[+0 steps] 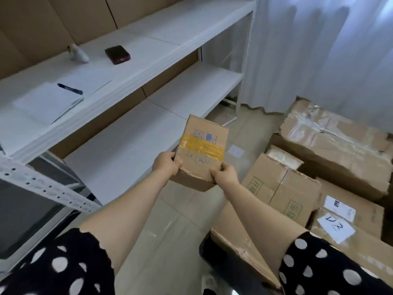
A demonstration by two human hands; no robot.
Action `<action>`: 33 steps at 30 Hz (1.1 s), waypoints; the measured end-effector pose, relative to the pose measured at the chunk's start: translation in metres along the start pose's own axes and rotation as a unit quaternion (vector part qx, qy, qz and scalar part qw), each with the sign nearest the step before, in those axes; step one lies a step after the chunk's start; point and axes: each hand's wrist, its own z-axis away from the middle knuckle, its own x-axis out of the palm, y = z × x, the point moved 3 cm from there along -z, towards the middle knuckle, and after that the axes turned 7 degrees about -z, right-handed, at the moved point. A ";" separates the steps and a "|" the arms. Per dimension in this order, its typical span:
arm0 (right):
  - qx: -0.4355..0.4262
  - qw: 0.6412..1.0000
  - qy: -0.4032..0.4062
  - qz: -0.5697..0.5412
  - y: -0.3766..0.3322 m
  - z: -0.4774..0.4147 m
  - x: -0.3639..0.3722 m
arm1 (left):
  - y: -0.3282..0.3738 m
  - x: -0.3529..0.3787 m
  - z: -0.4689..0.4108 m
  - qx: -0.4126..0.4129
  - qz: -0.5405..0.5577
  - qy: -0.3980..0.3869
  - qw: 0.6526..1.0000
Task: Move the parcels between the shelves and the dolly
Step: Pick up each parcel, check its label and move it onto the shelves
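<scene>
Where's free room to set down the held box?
Lower shelf is bare along its whole visible length, just behind the held box. Upper shelf is bare right of the dark case; notepad and pen fill its left end. Stacked cartons crowd the right side.

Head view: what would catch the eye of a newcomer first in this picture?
First, the small cardboard box with yellow tape in the middle, gripped at its near edge by the left hand and the right hand. Next come the pile of bigger worn boxes on the right and the white shelves on the left, with a notepad on the upper one.
</scene>
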 end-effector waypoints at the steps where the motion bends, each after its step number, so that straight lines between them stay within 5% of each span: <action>1: 0.003 1.000 0.005 0.002 -0.007 -0.013 0.003 | 0.005 -0.003 -0.016 0.006 -0.001 -0.008 1.000; 12: 0.048 0.979 0.171 -0.096 -0.053 -0.151 -0.004 | 0.115 0.016 -0.197 0.122 0.064 -0.152 0.979; 21: 0.101 0.927 0.289 -0.218 -0.066 -0.219 -0.014 | 0.192 0.041 -0.302 0.199 -0.013 -0.255 0.946; 33: 0.054 0.861 0.440 -0.249 -0.047 -0.271 -0.172 | 0.341 0.175 -0.330 0.310 -0.151 -0.369 0.863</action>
